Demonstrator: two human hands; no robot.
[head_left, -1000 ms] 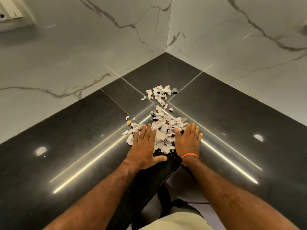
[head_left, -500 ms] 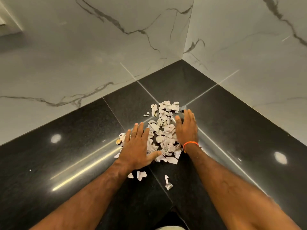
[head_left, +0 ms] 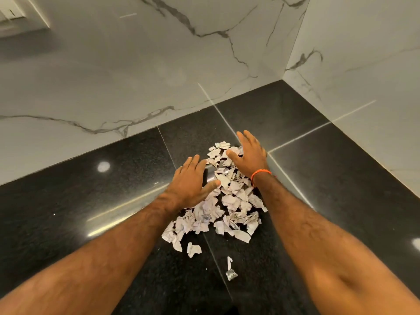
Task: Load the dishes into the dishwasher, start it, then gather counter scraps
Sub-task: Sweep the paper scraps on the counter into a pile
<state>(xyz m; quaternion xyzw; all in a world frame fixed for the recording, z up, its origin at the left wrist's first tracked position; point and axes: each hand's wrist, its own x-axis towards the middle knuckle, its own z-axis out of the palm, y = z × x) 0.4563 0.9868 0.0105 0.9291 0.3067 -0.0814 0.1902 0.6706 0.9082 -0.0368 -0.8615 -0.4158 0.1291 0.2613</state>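
Gathering stage, unfinished: both hands flat and spread, left hand [head_left: 189, 181] and right hand [head_left: 248, 153] flanking the scrap pile [head_left: 223, 205]; stray scraps [head_left: 230, 269] lie nearer the viewer.

Dim warm light, glare streaks and spots on glossy counter [head_left: 68, 201], wide-angle edge distortion

Black polished stone counter [head_left: 95, 201], speckled, set into a corner of white marble-veined walls; thin pale seams cross the slabs; ceiling-light reflections on the gloss. Heap of torn pale paper scraps [head_left: 229, 208] lies at the seam junction; three stray scraps [head_left: 193, 249] lie apart on its near side.
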